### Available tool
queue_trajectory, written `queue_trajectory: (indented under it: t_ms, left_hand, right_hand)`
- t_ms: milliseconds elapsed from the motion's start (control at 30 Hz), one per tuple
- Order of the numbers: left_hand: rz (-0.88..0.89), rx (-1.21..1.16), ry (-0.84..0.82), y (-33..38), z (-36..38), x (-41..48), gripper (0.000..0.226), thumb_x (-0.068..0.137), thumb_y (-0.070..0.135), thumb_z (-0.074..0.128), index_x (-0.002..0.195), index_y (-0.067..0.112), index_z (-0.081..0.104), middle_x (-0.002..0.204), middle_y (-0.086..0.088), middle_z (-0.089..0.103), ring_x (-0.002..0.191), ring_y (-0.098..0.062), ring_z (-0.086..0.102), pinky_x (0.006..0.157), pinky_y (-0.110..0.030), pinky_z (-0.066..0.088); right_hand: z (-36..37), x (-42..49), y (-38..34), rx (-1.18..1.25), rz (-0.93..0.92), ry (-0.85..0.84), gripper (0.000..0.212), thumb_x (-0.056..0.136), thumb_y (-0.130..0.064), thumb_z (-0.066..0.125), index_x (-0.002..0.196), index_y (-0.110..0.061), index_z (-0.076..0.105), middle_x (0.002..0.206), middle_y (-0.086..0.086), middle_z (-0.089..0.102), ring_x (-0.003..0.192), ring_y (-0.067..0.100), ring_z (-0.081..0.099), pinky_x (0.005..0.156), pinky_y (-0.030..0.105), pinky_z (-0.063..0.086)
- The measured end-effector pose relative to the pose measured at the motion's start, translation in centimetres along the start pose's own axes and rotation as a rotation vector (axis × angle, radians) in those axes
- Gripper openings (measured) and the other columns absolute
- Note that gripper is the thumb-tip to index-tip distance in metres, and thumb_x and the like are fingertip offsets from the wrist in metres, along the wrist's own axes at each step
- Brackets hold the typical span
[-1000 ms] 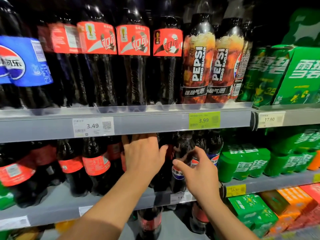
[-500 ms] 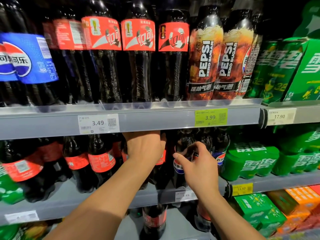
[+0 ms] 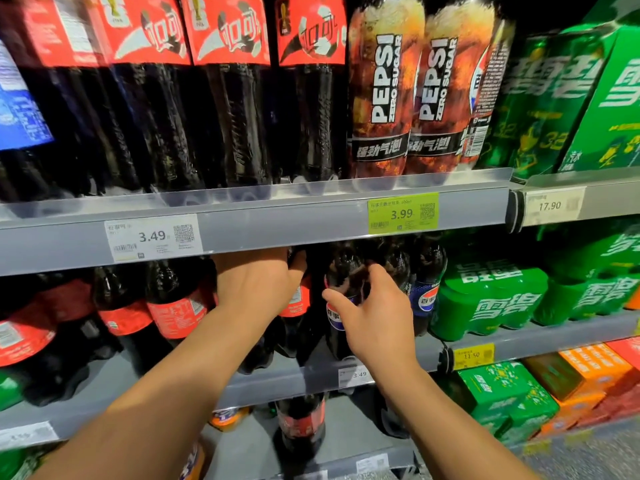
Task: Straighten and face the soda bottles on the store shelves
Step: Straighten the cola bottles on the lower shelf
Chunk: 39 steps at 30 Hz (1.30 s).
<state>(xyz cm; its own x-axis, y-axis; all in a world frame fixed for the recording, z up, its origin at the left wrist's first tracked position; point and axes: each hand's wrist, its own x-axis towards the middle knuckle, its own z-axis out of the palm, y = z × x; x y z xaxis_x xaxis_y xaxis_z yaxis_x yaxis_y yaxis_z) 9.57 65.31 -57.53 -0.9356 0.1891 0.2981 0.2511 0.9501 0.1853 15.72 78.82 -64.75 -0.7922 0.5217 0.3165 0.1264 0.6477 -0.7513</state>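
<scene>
The left hand [image 3: 256, 289] is reached under the upper shelf edge [image 3: 263, 226] into the middle shelf, its fingers hidden behind that edge among the red-labelled cola bottles [image 3: 173, 306], so whether anything is gripped cannot be told. The right hand [image 3: 377, 320] is held against the blue-labelled Pepsi bottle [image 3: 337, 317], thumb and fingers spread around its shoulder, not fully closed. That bottle is stood upright at the front of the middle shelf, just beside a second Pepsi bottle [image 3: 424, 299] and near green can packs [image 3: 488, 299]
</scene>
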Motion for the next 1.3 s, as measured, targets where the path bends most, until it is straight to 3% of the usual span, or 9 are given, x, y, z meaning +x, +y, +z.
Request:
queue_trajectory:
  t_ms: [167, 333, 467, 633, 767, 933, 1100, 1200, 1300]
  left_hand:
    - [0.051, 0.054, 0.039, 0.1, 0.7, 0.3, 0.049, 0.095, 0.055, 0.039, 0.131, 0.023, 0.051, 0.137, -0.01, 0.05, 0.126, -0.039, 0.043, 0.1, -0.048, 0.038]
    - [0.031, 0.051, 0.014, 0.0, 0.6, 0.2, 0.049, 0.095, 0.055, 0.04, 0.131, 0.023, 0.051, 0.136, -0.011, 0.051, 0.123, -0.04, 0.045, 0.095, -0.047, 0.041]
    - [0.206, 0.134, 0.264, -0.9, 1.6, 0.2, 0.037, 0.082, 0.047, 0.065, 0.107, 0.019, 0.067, 0.107, -0.014, 0.066, 0.1, -0.042, 0.06, 0.082, -0.05, 0.047]
    - [0.228, 0.179, 0.241, -1.4, 2.2, -0.5, 0.05, 0.073, 0.044, 0.065, 0.121, 0.03, 0.059, 0.114, -0.011, 0.065, 0.111, -0.04, 0.055, 0.093, -0.058, 0.036]
    - [0.297, 0.165, 0.301, -1.6, 1.6, -2.8, 0.041, 0.074, 0.048, 0.072, 0.111, 0.031, 0.063, 0.084, -0.005, 0.068, 0.081, -0.034, 0.065, 0.079, -0.054, 0.044]
    - [0.38, -0.13, 0.401, -6.9, 2.3, -8.3, 0.047, 0.085, 0.041, 0.062, 0.13, 0.033, 0.052, 0.142, -0.002, 0.044, 0.134, -0.025, 0.038, 0.112, -0.063, 0.018]
    - [-0.157, -0.542, 0.669, -19.7, 2.2, -11.4, 0.042, 0.081, 0.029, 0.063, 0.121, 0.023, 0.051, 0.123, 0.004, 0.045, 0.12, -0.013, 0.044, 0.103, -0.043, 0.039]
    - [-0.499, -0.604, 0.621, -24.8, 1.5, -9.5, 0.067, 0.079, 0.029, 0.07, 0.137, 0.014, 0.04, 0.13, -0.004, 0.045, 0.125, -0.022, 0.043, 0.109, -0.039, 0.034]
    - [-0.614, -0.655, 0.497, -27.4, 2.4, -7.6, 0.095, 0.072, 0.043, 0.077, 0.147, 0.02, 0.023, 0.138, -0.006, 0.048, 0.126, -0.023, 0.048, 0.107, -0.041, 0.039]
  right_hand:
    - [0.1, -0.3, 0.5, -0.003, -0.015, 0.008, 0.075, 0.079, -0.055, 0.072, 0.136, -0.011, 0.047, 0.111, 0.012, 0.067, 0.105, 0.031, 0.06, 0.087, 0.041, 0.048]
    - [0.3, 0.1, 0.9, -0.054, 0.013, -0.048, 0.053, 0.079, -0.054, 0.073, 0.107, -0.015, 0.052, 0.104, 0.003, 0.066, 0.097, 0.03, 0.061, 0.077, 0.039, 0.049]
    - [0.2, -0.1, 0.6, -0.079, -0.021, -0.029, 0.069, 0.079, -0.049, 0.076, 0.13, -0.017, 0.042, 0.115, 0.007, 0.067, 0.107, 0.033, 0.061, 0.084, 0.042, 0.051]
    - [0.9, -1.1, 0.7, -0.138, -0.134, 0.115, 0.08, 0.075, -0.043, 0.081, 0.138, -0.009, 0.045, 0.122, 0.013, 0.052, 0.11, 0.036, 0.055, 0.081, 0.046, 0.05]
    - [1.3, -1.3, 0.5, -0.043, -0.043, 0.168, 0.081, 0.074, -0.031, 0.084, 0.14, -0.009, 0.043, 0.118, 0.016, 0.056, 0.107, 0.036, 0.055, 0.085, 0.046, 0.047]
    - [1.6, -1.0, 0.5, 0.092, 0.042, 0.211, 0.081, 0.068, -0.03, 0.088, 0.132, -0.017, 0.041, 0.094, 0.008, 0.06, 0.094, 0.039, 0.064, 0.085, 0.054, 0.053]
    - [3.3, -1.9, 5.1, 0.197, 0.123, 0.194, 0.092, 0.059, -0.085, 0.066, 0.12, -0.018, 0.053, 0.107, 0.0, 0.064, 0.099, 0.028, 0.067, 0.083, 0.035, 0.051]
    - [2.9, -4.1, 2.8, 0.275, 0.058, 0.245, 0.069, 0.069, -0.065, 0.073, 0.105, -0.007, 0.059, 0.083, 0.01, 0.061, 0.073, 0.029, 0.059, 0.07, 0.019, 0.045]
    - [3.6, -6.1, 1.7, 0.297, -0.032, 0.211, 0.043, 0.075, -0.027, 0.084, 0.092, -0.003, 0.053, 0.064, 0.009, 0.048, 0.053, 0.018, 0.045, 0.063, 0.009, 0.04]
